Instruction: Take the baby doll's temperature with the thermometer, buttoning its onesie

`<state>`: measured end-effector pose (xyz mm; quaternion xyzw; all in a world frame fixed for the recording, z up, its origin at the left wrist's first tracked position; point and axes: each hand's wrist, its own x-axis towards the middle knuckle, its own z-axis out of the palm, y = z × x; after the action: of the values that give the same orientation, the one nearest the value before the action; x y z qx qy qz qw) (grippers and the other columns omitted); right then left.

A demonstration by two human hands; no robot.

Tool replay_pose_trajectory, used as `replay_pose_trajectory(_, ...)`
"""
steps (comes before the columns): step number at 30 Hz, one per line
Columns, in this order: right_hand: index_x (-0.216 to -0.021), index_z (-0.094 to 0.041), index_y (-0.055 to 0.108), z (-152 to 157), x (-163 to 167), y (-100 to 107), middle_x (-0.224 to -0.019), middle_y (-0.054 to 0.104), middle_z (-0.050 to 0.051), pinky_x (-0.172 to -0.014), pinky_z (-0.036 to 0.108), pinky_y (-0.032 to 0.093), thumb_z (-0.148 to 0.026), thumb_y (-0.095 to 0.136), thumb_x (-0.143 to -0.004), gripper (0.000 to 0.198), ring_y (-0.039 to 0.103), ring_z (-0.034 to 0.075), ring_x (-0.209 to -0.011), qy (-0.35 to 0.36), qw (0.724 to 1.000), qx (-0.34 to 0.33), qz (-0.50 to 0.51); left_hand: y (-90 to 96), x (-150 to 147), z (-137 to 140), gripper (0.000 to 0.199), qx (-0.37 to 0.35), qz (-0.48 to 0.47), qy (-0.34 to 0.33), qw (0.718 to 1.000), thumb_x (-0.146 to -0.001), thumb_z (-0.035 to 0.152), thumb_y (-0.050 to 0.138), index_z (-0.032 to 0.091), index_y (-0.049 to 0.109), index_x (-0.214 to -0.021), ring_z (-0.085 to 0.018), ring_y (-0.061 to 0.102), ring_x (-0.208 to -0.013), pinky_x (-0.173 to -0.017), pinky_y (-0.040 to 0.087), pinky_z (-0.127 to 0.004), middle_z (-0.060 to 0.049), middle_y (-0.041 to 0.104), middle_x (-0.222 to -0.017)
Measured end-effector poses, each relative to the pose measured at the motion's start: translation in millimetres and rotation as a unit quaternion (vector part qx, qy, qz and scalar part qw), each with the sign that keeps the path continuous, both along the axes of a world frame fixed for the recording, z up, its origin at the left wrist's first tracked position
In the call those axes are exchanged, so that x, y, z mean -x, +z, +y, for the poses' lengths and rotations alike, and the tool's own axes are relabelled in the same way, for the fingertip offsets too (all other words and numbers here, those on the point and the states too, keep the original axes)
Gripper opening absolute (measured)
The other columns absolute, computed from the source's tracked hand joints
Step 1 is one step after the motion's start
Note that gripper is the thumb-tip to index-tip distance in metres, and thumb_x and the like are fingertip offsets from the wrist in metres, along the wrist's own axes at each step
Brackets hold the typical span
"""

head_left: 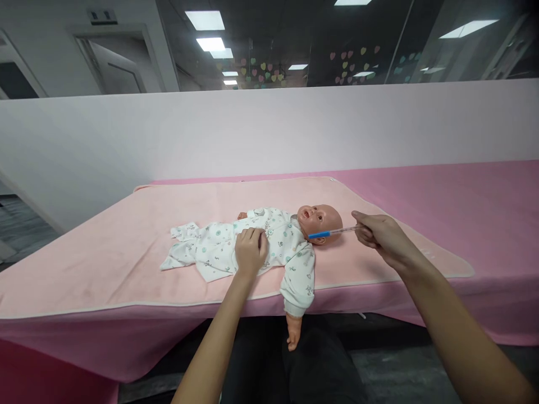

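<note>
A baby doll [273, 235] in a white patterned outfit lies face up, its head toward the right. Its near arm [293, 331] hangs over the table's front edge. My left hand [251, 249] rests on the doll's belly with the fingers curled against the cloth; the fingertips are hidden. My right hand [374, 233] is closed around one end of a thin clear stick with a blue end [322, 234]. That blue end points left, in front of the doll's cheek and neck in this view. Whether it touches the doll, I cannot tell.
Beneath the doll a peach blanket [126, 252] covers much of the pink tablecloth [475, 224]. A white low wall [269, 134] runs behind the table, with dark glass above it. My dark-clothed legs [269, 365] are below the table's front edge.
</note>
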<state>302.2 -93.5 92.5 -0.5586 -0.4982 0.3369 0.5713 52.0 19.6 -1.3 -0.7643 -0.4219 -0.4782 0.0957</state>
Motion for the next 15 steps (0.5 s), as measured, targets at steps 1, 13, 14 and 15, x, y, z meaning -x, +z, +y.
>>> replay_pose_trajectory(1,-0.044,-0.021,0.027,-1,-1,2,-0.041,0.023,-0.007,-0.034,0.021,0.018,-0.045,0.053,-0.078,0.049,0.021,0.004,-0.037,-0.007,1.000,0.000,0.001,0.1,0,0,0.018,0.000,0.001,0.000,1.000,-0.085,0.022,0.042,0.019,0.059,-0.082,-0.017,0.051,-0.075,-0.071,0.036,-0.032,-0.003,0.062,-0.079)
replay_pose_trajectory(13,-0.047,-0.022,0.022,-10,2,15,-0.044,0.017,-0.008,-0.034,0.022,0.019,-0.047,0.049,-0.081,0.050,0.019,0.005,-0.037,-0.009,1.000,0.000,0.015,1.0,0,0,0.016,-0.005,0.002,0.002,1.000,-0.085,0.022,0.043,0.020,0.059,-0.082,-0.017,0.051,-0.075,-0.071,0.036,-0.031,-0.002,0.062,-0.079)
replay_pose_trajectory(14,-0.048,-0.022,0.021,-8,2,13,-0.044,0.017,-0.008,-0.034,0.022,0.019,-0.048,0.048,-0.081,0.050,0.018,0.005,-0.036,-0.007,1.000,-0.013,0.003,0.8,0,1,0.016,-0.005,0.002,0.002,1.000,-0.085,0.022,0.043,0.020,0.059,-0.082,-0.017,0.051,-0.075,-0.071,0.036,-0.031,-0.002,0.062,-0.080)
replay_pose_trajectory(15,-0.048,-0.023,0.021,-7,2,11,-0.044,0.017,-0.008,-0.033,0.022,0.018,-0.048,0.047,-0.082,0.050,0.018,0.005,-0.036,-0.003,1.000,-0.027,-0.012,0.5,0,1,0.016,-0.005,0.002,0.002,1.000,-0.085,0.022,0.043,0.020,0.059,-0.082,-0.017,0.051,-0.075,-0.071,0.036,-0.031,-0.002,0.062,-0.080)
